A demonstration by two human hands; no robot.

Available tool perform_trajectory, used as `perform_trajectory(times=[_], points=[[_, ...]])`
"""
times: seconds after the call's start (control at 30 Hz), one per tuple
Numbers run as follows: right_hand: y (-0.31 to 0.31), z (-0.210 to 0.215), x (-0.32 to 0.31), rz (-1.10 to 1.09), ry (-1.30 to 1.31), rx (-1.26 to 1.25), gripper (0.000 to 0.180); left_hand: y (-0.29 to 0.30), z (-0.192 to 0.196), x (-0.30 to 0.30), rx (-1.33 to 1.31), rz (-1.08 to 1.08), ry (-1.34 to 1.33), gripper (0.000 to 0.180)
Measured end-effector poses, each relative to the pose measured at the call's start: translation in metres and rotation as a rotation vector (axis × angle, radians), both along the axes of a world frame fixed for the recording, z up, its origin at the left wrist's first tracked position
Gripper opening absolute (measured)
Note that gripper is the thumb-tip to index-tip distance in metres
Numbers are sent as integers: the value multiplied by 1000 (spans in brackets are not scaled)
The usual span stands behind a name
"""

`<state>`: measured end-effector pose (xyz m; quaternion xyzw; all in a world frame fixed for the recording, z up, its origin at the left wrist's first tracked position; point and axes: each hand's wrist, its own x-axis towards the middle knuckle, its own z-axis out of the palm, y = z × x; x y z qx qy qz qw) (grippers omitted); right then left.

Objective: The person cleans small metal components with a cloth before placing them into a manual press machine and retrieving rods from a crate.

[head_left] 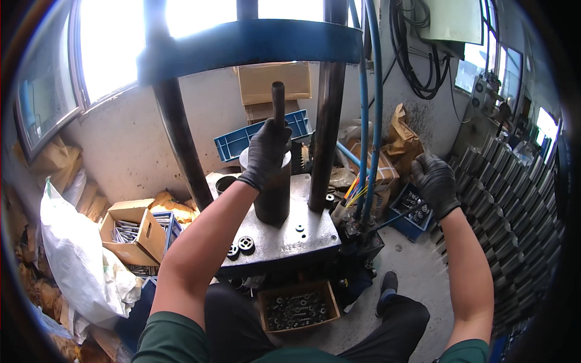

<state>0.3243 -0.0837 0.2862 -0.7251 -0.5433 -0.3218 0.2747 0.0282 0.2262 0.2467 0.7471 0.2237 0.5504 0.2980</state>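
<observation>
My left hand (266, 154), in a dark glove, is closed round an upright dark metal rod (278, 100). Its lower end is hidden by the hand. Just below stands a thick dark cylinder (272, 199) on the metal press table (290, 248), with a pale rim at its top. Off to the right, my gloved right hand (434, 181) has its fingers curled in. A thin dark lever (399, 216) runs up towards that hand; whether the fingers grip it is hidden. Two small round ringed parts (246, 244) lie at the table's front left.
A blue press crossbeam (248, 48) spans dark columns (330, 121) above. Blue hoses (375, 109) hang at right. A wooden box of small metal parts (299, 308) sits below the table. Stacked metal tubes (508, 212) fill the right; a carton of metal pieces (133, 233) stands left.
</observation>
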Motion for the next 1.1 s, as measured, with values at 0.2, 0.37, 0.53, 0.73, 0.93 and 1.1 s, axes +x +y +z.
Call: perform_trajectory(times=[0.2, 0.37, 0.53, 0.73, 0.93, 1.1], points=[[-49, -22, -18, 99, -12, -65, 12, -146, -96, -27, -105, -692, -461, 35], [-129, -62, -70, 312, 30, -97, 20, -227, -206, -63, -1073, -798, -383, 43], [-151, -126, -130, 566, 88, -45, 31, -222, -226, -66, -1590, -757, -266, 32], [-98, -221, -164, 532, 614, -103, 15, -199, -253, -54, -1612, -556, -243, 23], [-94, -258, -174, 477, 892, -237, 22, -190, -257, -43, -1625, -502, -129, 54], [-75, -309, -190, 419, 1675, -347, 40, -206, -285, -58, -1768, -565, -166, 53]])
